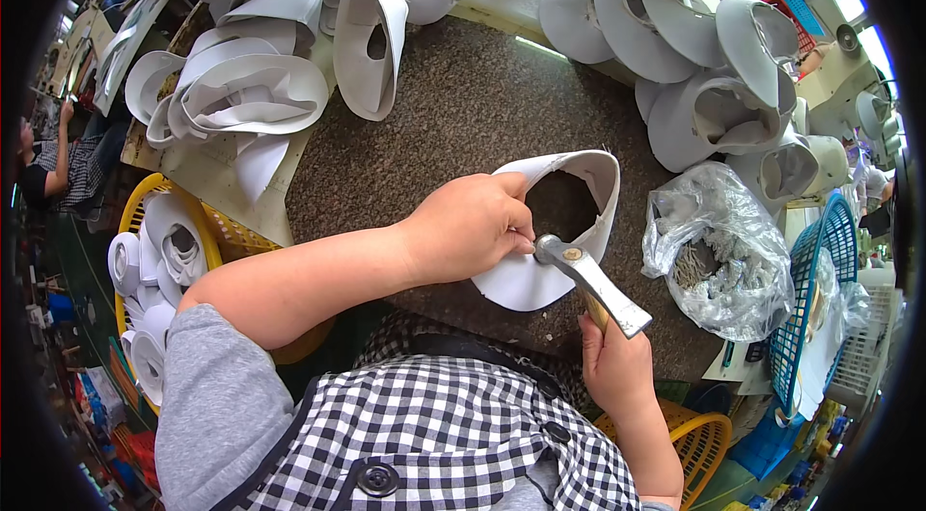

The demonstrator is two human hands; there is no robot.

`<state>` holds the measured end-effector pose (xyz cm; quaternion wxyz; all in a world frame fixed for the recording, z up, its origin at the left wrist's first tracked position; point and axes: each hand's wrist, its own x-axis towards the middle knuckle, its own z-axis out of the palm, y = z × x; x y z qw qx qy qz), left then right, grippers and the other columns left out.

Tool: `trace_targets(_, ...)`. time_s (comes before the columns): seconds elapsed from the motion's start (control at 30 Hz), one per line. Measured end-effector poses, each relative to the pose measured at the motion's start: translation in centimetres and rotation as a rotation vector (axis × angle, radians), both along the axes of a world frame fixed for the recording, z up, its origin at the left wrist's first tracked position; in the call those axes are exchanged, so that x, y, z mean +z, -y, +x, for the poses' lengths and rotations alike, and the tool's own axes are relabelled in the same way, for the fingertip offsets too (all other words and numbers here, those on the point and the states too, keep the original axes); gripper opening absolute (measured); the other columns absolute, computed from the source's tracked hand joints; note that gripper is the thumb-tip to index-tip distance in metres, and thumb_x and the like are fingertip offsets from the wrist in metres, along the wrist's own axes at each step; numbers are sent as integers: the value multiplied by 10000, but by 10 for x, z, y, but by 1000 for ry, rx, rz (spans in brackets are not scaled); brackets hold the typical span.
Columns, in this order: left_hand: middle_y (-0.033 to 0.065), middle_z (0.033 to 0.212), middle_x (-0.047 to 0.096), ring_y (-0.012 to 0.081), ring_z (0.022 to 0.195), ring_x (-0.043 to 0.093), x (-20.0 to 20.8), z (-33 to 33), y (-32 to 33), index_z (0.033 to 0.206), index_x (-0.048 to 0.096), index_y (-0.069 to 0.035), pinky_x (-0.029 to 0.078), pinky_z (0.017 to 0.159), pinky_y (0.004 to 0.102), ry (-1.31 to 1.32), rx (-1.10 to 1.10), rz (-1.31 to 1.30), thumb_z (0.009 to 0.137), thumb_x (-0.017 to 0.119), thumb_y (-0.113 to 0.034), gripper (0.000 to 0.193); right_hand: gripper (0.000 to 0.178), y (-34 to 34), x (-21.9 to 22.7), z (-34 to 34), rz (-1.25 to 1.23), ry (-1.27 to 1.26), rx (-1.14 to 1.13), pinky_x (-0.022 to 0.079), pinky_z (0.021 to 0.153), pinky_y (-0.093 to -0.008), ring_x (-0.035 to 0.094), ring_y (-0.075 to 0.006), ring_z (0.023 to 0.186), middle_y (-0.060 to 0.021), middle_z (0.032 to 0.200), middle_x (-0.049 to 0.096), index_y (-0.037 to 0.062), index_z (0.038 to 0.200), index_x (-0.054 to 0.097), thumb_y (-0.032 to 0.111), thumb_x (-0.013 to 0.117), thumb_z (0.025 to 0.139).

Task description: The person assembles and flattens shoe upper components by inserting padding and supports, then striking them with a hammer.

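A white visor-shaped piece (522, 282) with a ring-like band lies on the dark speckled stone slab (386, 164) in front of me. My left hand (479, 222) rests over its left side, fingers curled and pinched together at the inner edge of the brim. Whether a small part is also between the fingertips cannot be made out. My right hand (615, 362) is closed round the wooden handle of a hammer (590, 285). The hammer's round metal face is right beside my left fingertips, over the brim.
White visors (666, 19) are heaped at the back right, and more (246, 92) at the back left. A clear plastic bag (719, 251) of small light-coloured pieces sits on the right. Yellow baskets (207, 222) flank me; a blue basket (815, 289) stands right. Other people work nearby.
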<state>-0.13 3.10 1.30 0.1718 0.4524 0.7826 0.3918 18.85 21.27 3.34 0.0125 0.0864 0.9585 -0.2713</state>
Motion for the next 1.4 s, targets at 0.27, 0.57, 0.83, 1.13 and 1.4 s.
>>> trace_targets(0.27,110,889,568,310,878,580,2,11,-11,743,632,-34,473,766,411,-46,93,-112,744,663,-63,43,190,-5,-6,-2,-10,-78,78,512,594,-430,635,-373,681,-156,791,626,44,1027,563,135,642,880)
trace_targets(0.57,105,910,534,298,914,547,-17,17,-4,800,621,-36,456,804,410,-49,159,76,756,671,-70,75,178,-3,-6,0,-33,-39,41,507,597,-435,629,-391,679,-163,787,630,35,1018,566,129,634,884)
trace_targets(0.83,95,1076,565,294,1049,541,-23,26,18,1054,641,-71,440,924,387,-117,180,145,675,826,-244,455,145,-4,3,-2,18,-125,54,515,617,-408,638,-362,735,-161,897,633,18,1005,598,98,618,887)
trace_targets(1.13,92,1072,561,296,1034,539,-27,19,18,1037,632,-75,441,924,397,-107,167,162,642,842,-240,477,176,19,11,-21,99,-24,50,494,610,-462,621,-389,696,-182,809,602,24,1028,584,21,577,852)
trace_targets(1.4,92,1049,561,271,966,556,-25,21,19,1057,586,-63,461,876,372,-89,193,202,624,855,-258,546,147,22,3,-20,90,-105,69,506,598,-429,623,-384,676,-201,841,621,1,1003,620,70,595,875)
